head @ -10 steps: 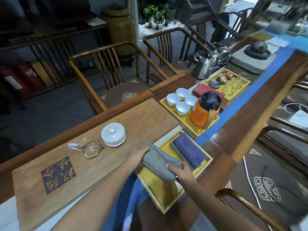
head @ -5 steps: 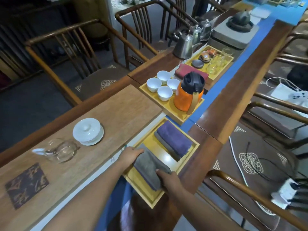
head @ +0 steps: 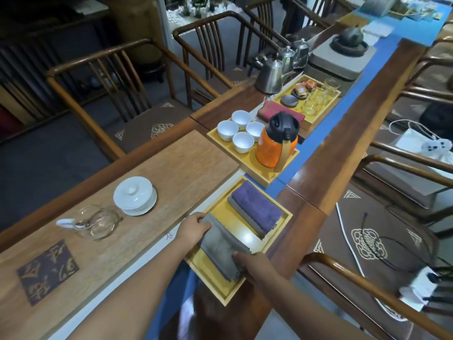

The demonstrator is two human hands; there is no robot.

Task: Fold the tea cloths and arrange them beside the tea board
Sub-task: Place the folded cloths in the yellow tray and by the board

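1. The grey tea cloth (head: 221, 249), already folded into a thick strip, lies across the near half of the yellow tray (head: 285, 218), which sits just beside the tea board (head: 157, 182) on its right.
2. The left hand (head: 193, 229) grips the cloth's far end, fingers curled over the edge next to the tea board; the right hand (head: 247, 262) pinches the near end at the tray's near rim. Holding both ends likely keeps the folds from springing open while the strip is squared up.
3. In the tray's far half lies a purple cloth (head: 256, 208) stacked on a grey one, folded and parallel, so the gripped cloth seems meant to match it.
4. On the tea board stand a white lidded cup (head: 134, 195) and a glass pitcher (head: 99, 222), well apart from the cloths.
5. Beyond the yellow tray, another tray (head: 245, 163) holds four white cups (head: 239, 131) and an orange flask (head: 277, 141).
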